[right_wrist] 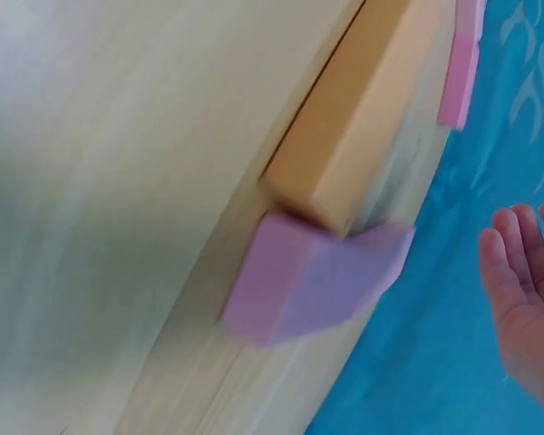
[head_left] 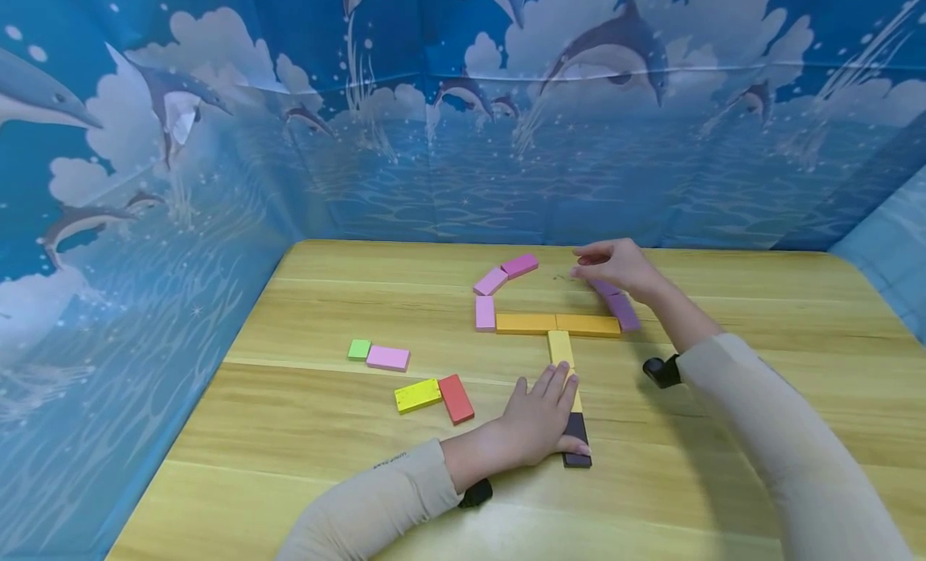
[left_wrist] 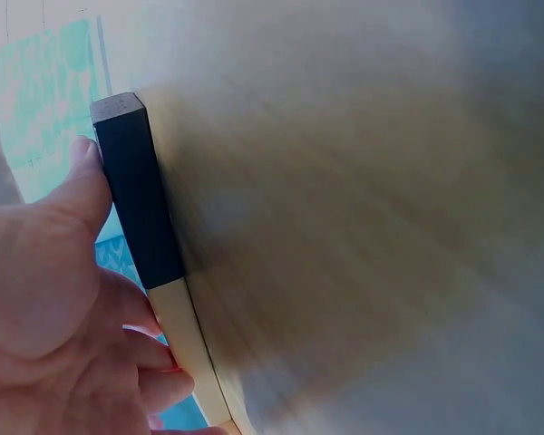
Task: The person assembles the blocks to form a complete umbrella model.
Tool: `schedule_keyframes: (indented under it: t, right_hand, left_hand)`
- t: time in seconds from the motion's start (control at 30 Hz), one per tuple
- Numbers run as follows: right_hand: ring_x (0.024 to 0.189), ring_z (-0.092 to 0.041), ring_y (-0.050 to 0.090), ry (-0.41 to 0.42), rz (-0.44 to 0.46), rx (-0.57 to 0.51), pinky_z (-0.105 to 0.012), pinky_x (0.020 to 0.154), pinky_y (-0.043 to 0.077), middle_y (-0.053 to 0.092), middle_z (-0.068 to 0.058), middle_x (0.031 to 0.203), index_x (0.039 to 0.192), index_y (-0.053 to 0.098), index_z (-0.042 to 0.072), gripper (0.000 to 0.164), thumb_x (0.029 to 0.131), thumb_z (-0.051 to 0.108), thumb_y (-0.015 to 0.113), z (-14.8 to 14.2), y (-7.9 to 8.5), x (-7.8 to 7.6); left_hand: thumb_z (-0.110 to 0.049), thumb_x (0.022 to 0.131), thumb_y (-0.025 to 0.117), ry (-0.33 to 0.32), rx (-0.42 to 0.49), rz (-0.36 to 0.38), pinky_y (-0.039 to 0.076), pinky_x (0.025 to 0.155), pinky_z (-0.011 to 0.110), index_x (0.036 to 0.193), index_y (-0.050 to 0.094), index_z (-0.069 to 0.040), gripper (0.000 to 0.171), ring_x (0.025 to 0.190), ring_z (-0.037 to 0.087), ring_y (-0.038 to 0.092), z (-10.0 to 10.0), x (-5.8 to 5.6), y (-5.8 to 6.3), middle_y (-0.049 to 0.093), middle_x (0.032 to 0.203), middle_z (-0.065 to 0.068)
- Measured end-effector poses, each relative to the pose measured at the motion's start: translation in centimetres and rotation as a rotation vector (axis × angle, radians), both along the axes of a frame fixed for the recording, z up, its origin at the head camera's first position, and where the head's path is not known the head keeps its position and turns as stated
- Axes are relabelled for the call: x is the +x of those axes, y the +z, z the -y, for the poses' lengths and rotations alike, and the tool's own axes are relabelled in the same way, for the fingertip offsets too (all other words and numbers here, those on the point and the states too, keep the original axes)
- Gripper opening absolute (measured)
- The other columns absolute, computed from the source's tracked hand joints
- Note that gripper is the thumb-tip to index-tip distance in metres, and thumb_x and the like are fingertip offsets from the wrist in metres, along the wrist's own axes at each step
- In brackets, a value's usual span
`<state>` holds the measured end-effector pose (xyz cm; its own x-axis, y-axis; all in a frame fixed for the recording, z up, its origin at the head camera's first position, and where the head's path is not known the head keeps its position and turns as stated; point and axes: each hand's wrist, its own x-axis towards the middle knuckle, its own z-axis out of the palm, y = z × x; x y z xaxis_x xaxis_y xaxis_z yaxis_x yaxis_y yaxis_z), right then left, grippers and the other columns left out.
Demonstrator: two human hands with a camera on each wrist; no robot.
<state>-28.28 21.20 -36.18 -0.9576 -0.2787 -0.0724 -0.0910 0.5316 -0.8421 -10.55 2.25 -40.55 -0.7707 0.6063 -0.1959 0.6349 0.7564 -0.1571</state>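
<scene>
My left hand [head_left: 535,423] rests with fairly straight fingers along a column of pale yellow blocks [head_left: 560,346] and a black block [head_left: 576,460]. In the left wrist view, the thumb touches one side of the black block [left_wrist: 138,195]. The fingers partly hide the column from above. My right hand [head_left: 618,268] hovers over the right side of an arch, above a purple block [head_left: 624,312]; nothing shows between its fingers. Two orange blocks [head_left: 526,324] form a crossbar on the column. Pink blocks [head_left: 485,313] curve up on the left, with a gap at the top.
Left of the column lie a red block [head_left: 456,399] and a bright yellow block [head_left: 418,396], touching. Farther left, a small green block [head_left: 359,350] sits against a pink block [head_left: 388,358]. A blue dolphin-print curtain [head_left: 463,175] stands behind the wooden table [head_left: 289,464].
</scene>
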Motion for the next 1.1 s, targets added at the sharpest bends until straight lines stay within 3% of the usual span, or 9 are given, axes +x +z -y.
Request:
schedule_keyframes:
  t: [0.23, 0.6, 0.87, 1.1]
  right_hand:
    - [0.106, -0.022, 0.054, 0.073, 0.016, -0.057, -0.036, 0.089, 0.046, 0.055, -0.021, 0.124, 0.129, 0.054, 0.0, 0.053, 0.084, 0.022, 0.07, 2.6, 0.6, -0.1]
    - [0.095, -0.021, 0.059, 0.183, 0.035, -0.118, -0.043, 0.087, 0.047, 0.06, -0.023, 0.113, 0.126, 0.054, -0.006, 0.05, 0.083, 0.013, 0.071, 6.4, 0.6, 0.1]
    - [0.104, -0.028, 0.058, 0.277, 0.038, -0.136, -0.032, 0.084, 0.049, 0.057, -0.027, 0.119, 0.124, 0.056, -0.007, 0.046, 0.082, 0.007, 0.07, 8.9, 0.6, 0.4]
    - [0.101, -0.026, 0.059, 0.351, 0.049, -0.146, -0.032, 0.083, 0.05, 0.058, -0.026, 0.117, 0.121, 0.059, -0.004, 0.043, 0.081, 0.006, 0.071, 11.6, 1.1, 0.9]
  left_hand:
    - [-0.071, 0.084, 0.035, 0.003, 0.021, -0.008, 0.036, 0.1, 0.039, 0.148, 0.025, -0.012, 0.088, 0.139, 0.018, 0.022, 0.0, -0.1, -0.1, 0.021, 0.153, 0.007]
    - [-0.072, 0.084, 0.032, 0.006, -0.015, 0.003, 0.035, 0.101, 0.04, 0.149, 0.022, -0.014, 0.088, 0.139, 0.017, 0.019, -0.1, -0.1, -0.1, 0.018, 0.154, 0.006]
    - [-0.072, 0.084, 0.031, 0.003, -0.031, -0.006, 0.035, 0.101, 0.039, 0.149, 0.023, -0.014, 0.087, 0.139, 0.017, 0.019, -0.1, 0.0, -0.1, 0.018, 0.154, 0.005]
    - [-0.072, 0.084, 0.032, 0.004, -0.01, 0.004, 0.035, 0.1, 0.039, 0.149, 0.024, -0.013, 0.088, 0.139, 0.017, 0.02, -0.1, -0.1, -0.2, 0.02, 0.154, 0.006]
